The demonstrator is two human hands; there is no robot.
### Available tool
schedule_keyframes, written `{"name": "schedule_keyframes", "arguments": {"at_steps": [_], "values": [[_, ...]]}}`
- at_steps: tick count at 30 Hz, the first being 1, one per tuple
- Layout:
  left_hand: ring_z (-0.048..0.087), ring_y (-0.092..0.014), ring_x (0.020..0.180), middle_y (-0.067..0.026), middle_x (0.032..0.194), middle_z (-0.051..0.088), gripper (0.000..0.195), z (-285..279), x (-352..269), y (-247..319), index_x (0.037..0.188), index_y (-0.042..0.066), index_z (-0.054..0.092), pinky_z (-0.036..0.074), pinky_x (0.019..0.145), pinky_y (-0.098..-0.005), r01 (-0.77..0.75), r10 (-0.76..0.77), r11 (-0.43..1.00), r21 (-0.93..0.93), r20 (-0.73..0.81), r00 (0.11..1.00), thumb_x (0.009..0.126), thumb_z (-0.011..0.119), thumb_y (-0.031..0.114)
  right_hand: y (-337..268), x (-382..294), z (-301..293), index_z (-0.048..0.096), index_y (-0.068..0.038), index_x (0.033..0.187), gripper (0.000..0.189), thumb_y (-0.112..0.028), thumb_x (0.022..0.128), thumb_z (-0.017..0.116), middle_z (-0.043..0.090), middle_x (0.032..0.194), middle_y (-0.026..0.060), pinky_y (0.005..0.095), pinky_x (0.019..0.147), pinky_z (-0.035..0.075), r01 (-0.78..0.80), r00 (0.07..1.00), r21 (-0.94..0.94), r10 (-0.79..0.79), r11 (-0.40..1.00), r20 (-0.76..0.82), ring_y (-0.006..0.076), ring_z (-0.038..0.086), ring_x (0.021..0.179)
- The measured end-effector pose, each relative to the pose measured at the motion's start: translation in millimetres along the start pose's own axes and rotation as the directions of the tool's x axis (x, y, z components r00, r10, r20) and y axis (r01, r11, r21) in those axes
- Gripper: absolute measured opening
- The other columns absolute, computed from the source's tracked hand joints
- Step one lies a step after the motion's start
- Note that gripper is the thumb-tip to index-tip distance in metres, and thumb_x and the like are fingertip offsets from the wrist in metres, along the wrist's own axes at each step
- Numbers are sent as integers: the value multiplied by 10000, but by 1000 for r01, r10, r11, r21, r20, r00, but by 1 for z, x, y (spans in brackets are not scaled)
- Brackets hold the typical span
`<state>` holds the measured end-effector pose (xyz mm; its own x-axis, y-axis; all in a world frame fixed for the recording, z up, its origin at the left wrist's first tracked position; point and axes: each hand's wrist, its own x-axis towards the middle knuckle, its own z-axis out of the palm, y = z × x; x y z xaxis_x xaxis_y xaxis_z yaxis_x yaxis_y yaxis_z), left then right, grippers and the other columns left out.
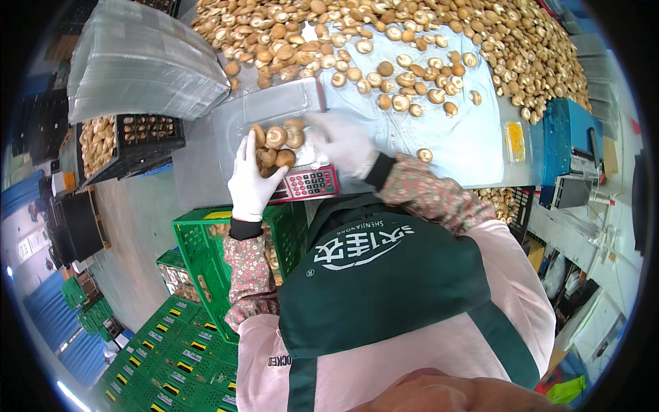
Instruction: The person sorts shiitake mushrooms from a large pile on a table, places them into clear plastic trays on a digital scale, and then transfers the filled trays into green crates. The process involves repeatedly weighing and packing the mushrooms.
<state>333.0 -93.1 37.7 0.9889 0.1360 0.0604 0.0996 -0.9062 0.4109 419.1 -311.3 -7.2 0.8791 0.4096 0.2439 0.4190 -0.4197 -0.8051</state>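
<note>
My left hand (252,188), in a white glove, curves around the near left side of several brown-capped mushrooms (276,137). Its thumb and fingers lie against them. The mushrooms are grouped on a digital scale with a red keypad (311,184). Clear plastic (307,156) shows beside them, probably part of a tray; its outline is hard to make out. Just right of this group, my right hand (346,144) is gloved in white and blurred by motion. Its fingertips are too smeared to show whether it holds anything.
A stack of clear plastic trays (146,64) stands at the back left. Loose mushrooms (406,80) lie on a pale blue sheet (463,139), with a large heap (530,56) behind. A green crate (201,247) stands below the table edge, and a blue machine (564,136) at right.
</note>
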Motion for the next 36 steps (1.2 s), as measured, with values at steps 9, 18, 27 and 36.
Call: {"name": "schedule_keyframes", "arguments": {"at_steps": [9, 18, 27, 36], "values": [[488, -385, 1323, -162, 1431, 547, 522, 10, -4, -55, 1414, 94, 561, 391, 1118, -459, -137, 118, 990, -41, -314, 942, 907, 680, 109, 126, -176, -63, 576, -198, 1393, 571, -396, 871, 694, 489, 1459, 160, 579, 1050, 356, -159, 963, -765, 270, 624, 19, 368, 451, 1325], [378, -431, 1390, -159, 1366, 538, 489, 49, 6, -42, 1350, 116, 607, 354, 1133, -513, -128, 117, 991, -27, -250, 961, 877, 715, 180, 174, -147, -74, 711, -120, 1123, 287, -130, 836, 703, 672, 1125, 128, 427, 887, 533, -101, 993, -485, 56, 869, -106, 335, 631, 1039], [372, -446, 1398, -170, 1399, 515, 499, 54, 1, -28, 1393, 67, 557, 350, 1151, -501, -89, 51, 987, -133, -267, 962, 915, 676, 153, 167, 1, -27, 630, -165, 1316, 502, -302, 834, 674, 680, 1141, 147, 452, 858, 551, -321, 897, -731, 440, 602, -31, 352, 664, 1010], [448, -415, 1342, -224, 1452, 471, 511, 66, -9, -21, 1440, 43, 498, 367, 1141, -459, 66, -153, 944, -324, -252, 956, 950, 618, 128, -6, 12, 7, 625, -141, 1268, 453, -218, 838, 746, 622, 1266, 98, 363, 790, 566, 95, 991, -66, -101, 993, -91, 254, 681, 956]]}}
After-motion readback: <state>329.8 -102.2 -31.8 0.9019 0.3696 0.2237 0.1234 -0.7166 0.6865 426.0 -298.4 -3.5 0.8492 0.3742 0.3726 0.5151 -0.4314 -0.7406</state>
